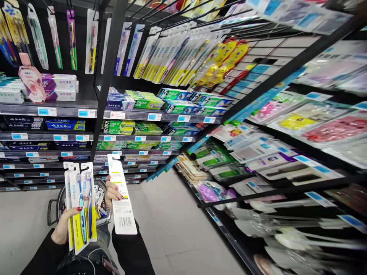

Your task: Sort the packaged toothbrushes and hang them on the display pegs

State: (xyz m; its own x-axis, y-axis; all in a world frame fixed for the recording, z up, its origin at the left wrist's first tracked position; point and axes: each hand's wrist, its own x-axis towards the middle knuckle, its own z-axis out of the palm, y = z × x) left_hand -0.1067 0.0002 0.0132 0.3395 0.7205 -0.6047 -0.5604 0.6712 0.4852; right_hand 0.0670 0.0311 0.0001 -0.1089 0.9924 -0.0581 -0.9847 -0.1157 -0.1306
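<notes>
Several packaged toothbrushes [77,214], fanned out with their fronts up, are gripped in my left hand [64,225], the thumb pressed across them. A blue brush shows through the clear front of one pack, a darker blue one through another. In my right hand [111,194] is a single toothbrush pack [123,202], its white printed back and barcode facing me; the fingers lie across its left side. Below and between the hands stands a dark basket [60,198] with small packaged items in it, partly hidden by the packs.
Ahead, shelves [126,114] carry boxed toothpaste [147,101], with packaged toothbrushes [172,57] hanging on hooks above. A pink mouthwash bottle [33,82] stands at left. Close on the right, a rack [252,194] of bagged goods and spoons [283,217] runs along the grey floor [169,217].
</notes>
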